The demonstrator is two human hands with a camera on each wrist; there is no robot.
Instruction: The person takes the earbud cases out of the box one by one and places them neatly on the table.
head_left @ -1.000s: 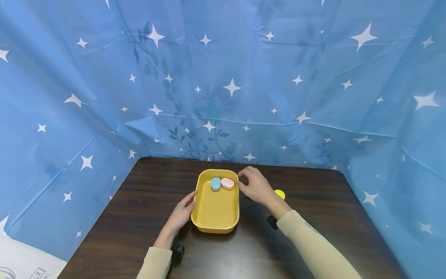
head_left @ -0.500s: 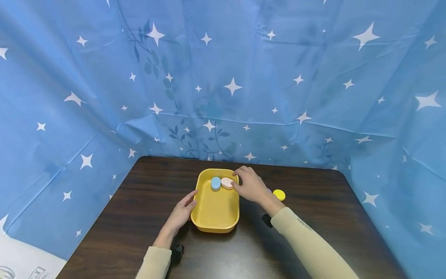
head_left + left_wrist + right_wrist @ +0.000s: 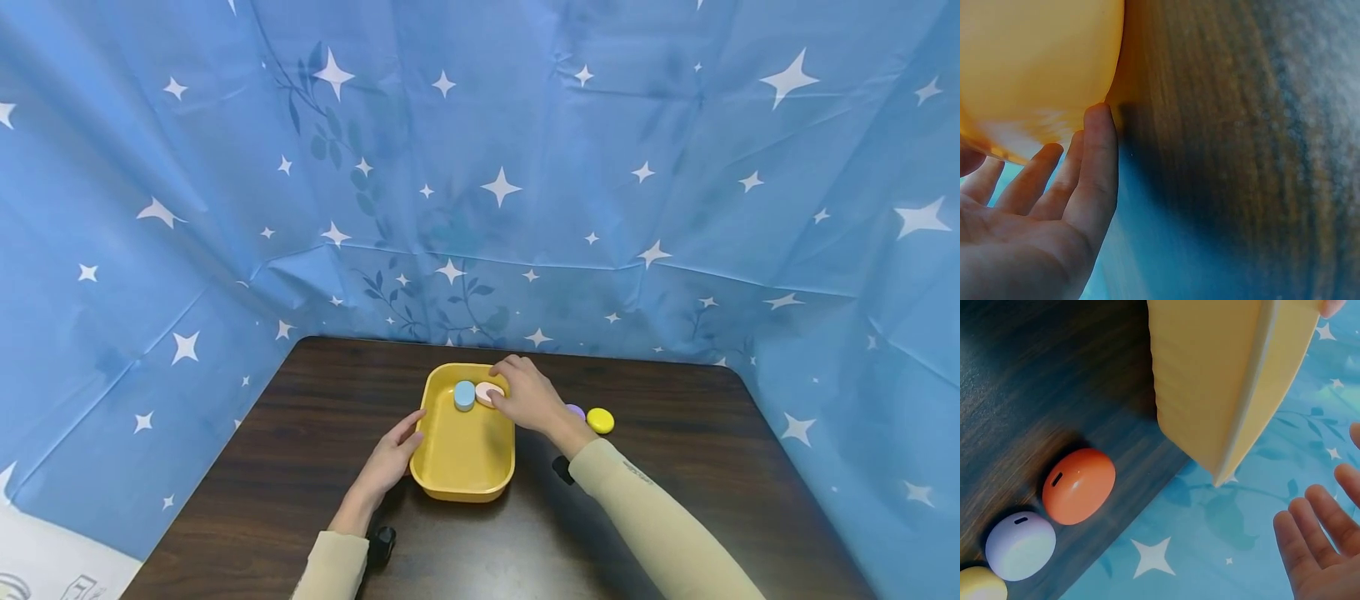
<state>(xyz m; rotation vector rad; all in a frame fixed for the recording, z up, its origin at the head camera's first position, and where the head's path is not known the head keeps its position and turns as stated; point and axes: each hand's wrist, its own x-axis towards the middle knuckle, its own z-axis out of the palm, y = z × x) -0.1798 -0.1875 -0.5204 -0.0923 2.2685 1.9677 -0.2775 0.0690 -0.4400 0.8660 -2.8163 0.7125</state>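
Note:
A yellow tray (image 3: 459,462) with raised walls stands on the dark wood table. My left hand (image 3: 388,460) rests on its left side; in the left wrist view straight fingers (image 3: 1099,144) touch the outer wall. In the far part of the tray lie a blue oval piece (image 3: 464,394) and a pale pink oval piece (image 3: 484,392), side by side. Over the right rim reaches my right hand (image 3: 528,398), thumb overlapping the pink piece and fingers spread apart from it. The right wrist view shows those fingers (image 3: 1313,531) loosely extended behind the tray wall.
Right of the tray, an orange oval piece (image 3: 1080,486) with a small dark slot, a lavender one (image 3: 1020,545) and a yellow one (image 3: 600,420) lie in a row on the table (image 3: 675,467). A blue star-patterned curtain (image 3: 480,208) hangs behind the table.
My right hand has moved left, from beside the tray's right rim to over the pink piece, uncovering the lavender and yellow pieces. The left hand and tray have stayed put.

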